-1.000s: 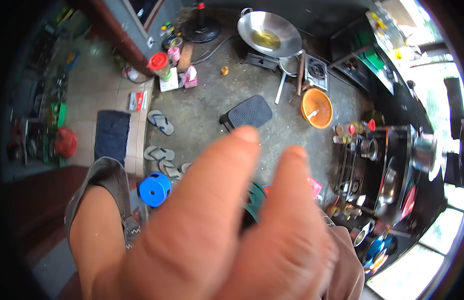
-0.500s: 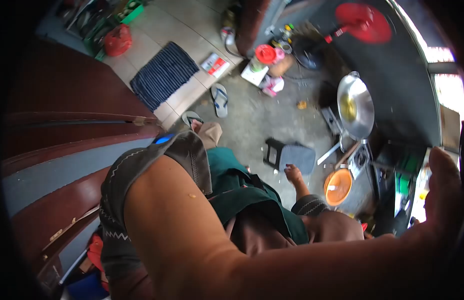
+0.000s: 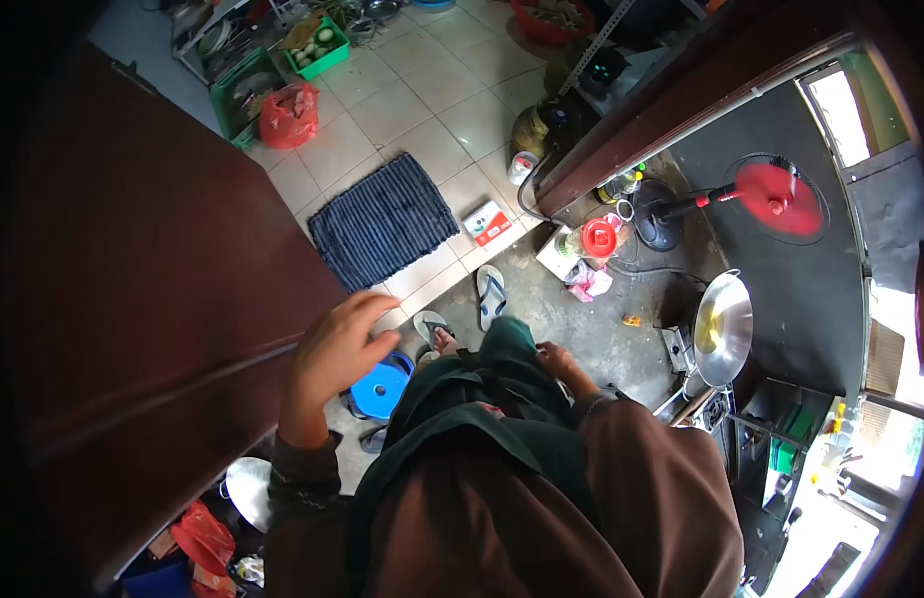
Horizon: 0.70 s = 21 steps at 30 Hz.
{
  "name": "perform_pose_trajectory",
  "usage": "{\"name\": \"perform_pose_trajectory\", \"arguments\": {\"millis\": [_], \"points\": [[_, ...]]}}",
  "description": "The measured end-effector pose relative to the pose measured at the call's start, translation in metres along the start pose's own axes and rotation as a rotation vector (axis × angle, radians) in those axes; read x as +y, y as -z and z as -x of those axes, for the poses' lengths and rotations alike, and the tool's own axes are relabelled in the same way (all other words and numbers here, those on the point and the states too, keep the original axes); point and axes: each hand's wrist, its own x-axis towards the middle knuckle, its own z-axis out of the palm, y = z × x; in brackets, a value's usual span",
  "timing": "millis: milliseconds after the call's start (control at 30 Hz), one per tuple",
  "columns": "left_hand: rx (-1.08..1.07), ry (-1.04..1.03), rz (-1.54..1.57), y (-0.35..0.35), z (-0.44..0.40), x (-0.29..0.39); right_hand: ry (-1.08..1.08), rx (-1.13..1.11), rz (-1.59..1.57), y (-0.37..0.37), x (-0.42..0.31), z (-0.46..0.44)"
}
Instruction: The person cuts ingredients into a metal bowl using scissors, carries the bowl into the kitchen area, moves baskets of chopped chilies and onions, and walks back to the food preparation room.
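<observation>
My left hand (image 3: 334,349) is raised on the left, thumb and fingers apart, with nothing in it. It is in front of the brown door (image 3: 173,259) and above a blue round stool top (image 3: 380,387). Low beside my green apron (image 3: 517,347) hangs my right hand (image 3: 555,361). Its fingers are small in view and partly hidden, so their grip cannot be made out. One foot shows in a flip-flop (image 3: 434,325) near the tiled threshold; another flip-flop (image 3: 492,296) is beside it.
A striped mat (image 3: 384,221) and a red-white box (image 3: 488,223) lie on the tiles. On the right are a large wok (image 3: 724,331) with yellowish liquid and a red fan (image 3: 778,204). A red-lidded container (image 3: 599,238) stands near the doorway. Behind are green crates (image 3: 318,52).
My left hand has come down from close to the camera at the right to the left side. The view has shifted towards the doorway, showing more tiled floor. My right hand is now beside the apron.
</observation>
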Motion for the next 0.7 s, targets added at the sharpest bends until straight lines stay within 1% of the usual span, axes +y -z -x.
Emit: {"name": "perform_pose_trajectory", "arguments": {"millis": [100,200,233,333,367,400,467,500,533,567,600,667,700], "points": [[0.109,0.164,0.001,0.003,0.009,-0.075,-0.070,0.025,0.067,0.021,-0.039,-0.033],[0.094,0.364,0.090,0.010,0.008,-0.118,0.035,-0.002,0.172,0.057,-0.080,-0.077],[0.097,0.432,0.206,0.006,0.009,-0.123,0.033,-0.018,0.154,0.063,-0.085,-0.087],[0.051,0.441,0.221,-0.011,0.006,-0.137,0.111,0.025,0.222,0.062,-0.063,-0.104],[0.100,0.408,0.215,-0.008,-0.010,-0.154,0.200,-0.001,0.272,0.077,-0.087,-0.136],[0.111,0.418,0.202,-0.001,-0.028,-0.157,0.103,-0.083,0.257,0.090,-0.107,-0.150],[0.132,0.433,0.254,0.002,-0.058,-0.163,0.063,-0.138,0.373,0.111,-0.130,-0.169],[0.153,0.395,0.289,-0.016,-0.070,-0.196,0.176,-0.083,0.398,0.113,-0.124,-0.188],[0.153,0.426,0.228,0.004,-0.090,-0.184,0.290,-0.027,0.420,0.115,-0.117,-0.213],[0.151,0.457,0.167,0.025,-0.110,-0.170,0.112,-0.073,0.378,0.131,-0.145,-0.223],[0.138,0.426,0.044,0.045,-0.138,-0.165,0.010,-0.125,0.259,0.151,-0.165,-0.237],[0.110,0.414,0.031,0.056,-0.174,-0.174,0.136,-0.085,0.285,0.177,-0.190,-0.252],[0.111,0.397,0.054,0.059,-0.185,-0.178,0.099,-0.110,0.307,0.185,-0.202,-0.252]]}}
